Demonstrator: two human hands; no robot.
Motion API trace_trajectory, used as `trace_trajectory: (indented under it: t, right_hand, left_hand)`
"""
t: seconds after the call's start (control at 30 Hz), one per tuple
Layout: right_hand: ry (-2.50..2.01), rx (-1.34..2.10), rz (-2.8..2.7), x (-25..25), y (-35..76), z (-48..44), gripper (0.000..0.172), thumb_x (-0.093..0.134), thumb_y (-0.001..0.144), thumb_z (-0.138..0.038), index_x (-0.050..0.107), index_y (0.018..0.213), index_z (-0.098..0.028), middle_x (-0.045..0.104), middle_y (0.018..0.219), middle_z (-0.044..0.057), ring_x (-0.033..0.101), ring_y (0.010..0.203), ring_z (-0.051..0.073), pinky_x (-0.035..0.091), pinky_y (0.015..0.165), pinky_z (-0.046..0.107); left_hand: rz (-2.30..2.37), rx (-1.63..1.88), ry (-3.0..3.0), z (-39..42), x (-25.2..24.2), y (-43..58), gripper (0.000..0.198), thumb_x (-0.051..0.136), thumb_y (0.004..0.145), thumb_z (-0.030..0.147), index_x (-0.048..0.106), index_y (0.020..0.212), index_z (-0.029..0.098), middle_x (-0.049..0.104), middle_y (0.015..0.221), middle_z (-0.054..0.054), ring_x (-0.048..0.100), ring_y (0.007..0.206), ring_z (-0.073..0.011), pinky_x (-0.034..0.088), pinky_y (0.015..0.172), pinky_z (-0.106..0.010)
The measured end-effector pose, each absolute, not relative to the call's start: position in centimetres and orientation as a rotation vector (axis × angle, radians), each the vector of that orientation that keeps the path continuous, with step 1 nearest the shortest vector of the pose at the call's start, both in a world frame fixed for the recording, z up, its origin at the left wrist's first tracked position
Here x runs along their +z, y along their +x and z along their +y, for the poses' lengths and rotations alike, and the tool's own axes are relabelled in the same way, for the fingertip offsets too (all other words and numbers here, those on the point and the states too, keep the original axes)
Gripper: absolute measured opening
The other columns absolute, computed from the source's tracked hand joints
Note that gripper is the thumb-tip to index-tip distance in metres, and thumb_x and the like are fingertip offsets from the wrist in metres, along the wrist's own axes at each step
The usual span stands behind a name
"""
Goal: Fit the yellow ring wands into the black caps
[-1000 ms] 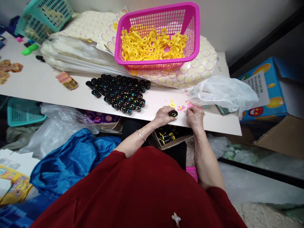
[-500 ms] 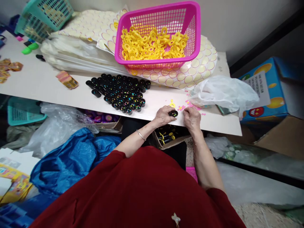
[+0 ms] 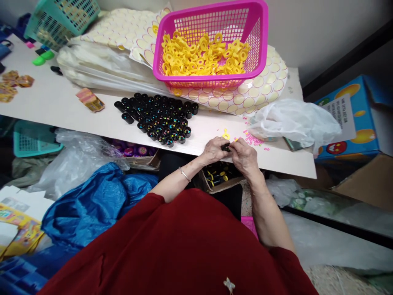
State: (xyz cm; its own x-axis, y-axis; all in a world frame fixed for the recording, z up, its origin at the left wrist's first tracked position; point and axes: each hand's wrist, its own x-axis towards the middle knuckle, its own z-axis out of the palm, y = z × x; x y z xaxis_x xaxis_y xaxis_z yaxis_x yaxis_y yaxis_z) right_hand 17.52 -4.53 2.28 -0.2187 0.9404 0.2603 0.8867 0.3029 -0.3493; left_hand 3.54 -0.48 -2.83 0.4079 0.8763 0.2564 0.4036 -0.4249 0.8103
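Near the table's front edge, my left hand [image 3: 214, 150] is closed around a small black cup [image 3: 225, 147], its open top facing up. My right hand [image 3: 245, 155] is at the cup's rim with thumb and fingers pinched together; what they hold, if anything, is too small to make out. Tiny pink rings [image 3: 252, 138] lie scattered just beyond my right hand. A yellow ring piece [image 3: 226, 134] rests on the table past the cup. To the left stand many similar black cups [image 3: 166, 119] in a tight group, with small coloured bits inside.
A pink basket [image 3: 210, 78] of yellow ring pieces stands at the back on patterned sheeting. White plastic bag [image 3: 294, 123] lies at right, beside a blue carton [image 3: 346, 119]. An orange packet [image 3: 90, 100] is at left. Below the edge sits a cardboard box [image 3: 219, 187] of black and yellow parts.
My right hand has moved left from the pink rings to the black cup, its fingers now over the rim. My left hand still holds the cup. The view has shifted slightly.
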Motion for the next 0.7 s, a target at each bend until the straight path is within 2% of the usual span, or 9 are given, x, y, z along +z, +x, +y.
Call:
trace_trajectory:
  t: [0.13, 0.3, 0.5, 0.6, 0.7]
  right_hand:
    - [-1.694, 0.147, -2.235, 2.9, 17.1, -4.4, 0.025, 0.040, 0.087, -0.021, 0.064, 0.080, -0.019, 0.058, 0.078, 0.006, 0.049, 0.064, 0.016, 0.032, 0.056, 0.028]
    - [-1.760, 0.221, -2.192, 3.3, 16.8, -4.4, 0.025, 0.041, 0.084, -0.019, 0.066, 0.080, -0.018, 0.058, 0.078, 0.007, 0.049, 0.063, 0.017, 0.033, 0.057, 0.029]
    - [-1.605, 0.636, -1.893, 2.5, 18.4, -2.4, 0.017, 0.051, 0.077, -0.025, 0.067, 0.074, -0.019, 0.063, 0.074, 0.004, 0.057, 0.069, 0.017, 0.043, 0.068, 0.030]
    - [-1.747, 0.633, -1.771, 2.3, 18.6, -0.1, 0.020, 0.052, 0.076, -0.029, 0.067, 0.074, -0.017, 0.066, 0.075, 0.005, 0.059, 0.072, 0.018, 0.044, 0.070, 0.031]
    - [-2.025, 0.601, -1.893, 2.7, 17.7, 2.2, 0.023, 0.056, 0.074, -0.034, 0.069, 0.077, -0.015, 0.069, 0.079, 0.009, 0.061, 0.076, 0.021, 0.043, 0.069, 0.031]
  left_hand:
    - [1.069, 0.922, 2.018, -0.5, -2.9, 3.5, 0.011, 0.066, 0.066, 0.022, 0.066, 0.077, 0.019, 0.063, 0.079, -0.001, 0.054, 0.079, -0.0149, 0.043, 0.076, -0.028]
    - [1.073, 0.926, 2.016, -0.5, -3.0, 3.5, 0.015, 0.066, 0.065, 0.020, 0.067, 0.081, 0.019, 0.064, 0.081, -0.001, 0.054, 0.081, -0.0153, 0.043, 0.077, -0.028]
    - [1.085, 0.905, 1.991, -0.6, -2.6, 3.5, 0.019, 0.068, 0.064, 0.022, 0.068, 0.083, 0.020, 0.064, 0.082, -0.001, 0.055, 0.081, -0.0153, 0.044, 0.078, -0.028]
    - [1.121, 0.895, 1.963, -0.7, -2.4, 3.6, 0.022, 0.071, 0.062, 0.024, 0.069, 0.084, 0.019, 0.065, 0.082, 0.000, 0.055, 0.082, -0.0156, 0.044, 0.078, -0.028]
    - [1.129, 0.904, 1.927, -0.7, -2.4, 3.7, 0.029, 0.074, 0.059, 0.023, 0.070, 0.088, 0.020, 0.067, 0.089, 0.000, 0.057, 0.085, -0.0162, 0.045, 0.080, -0.029]
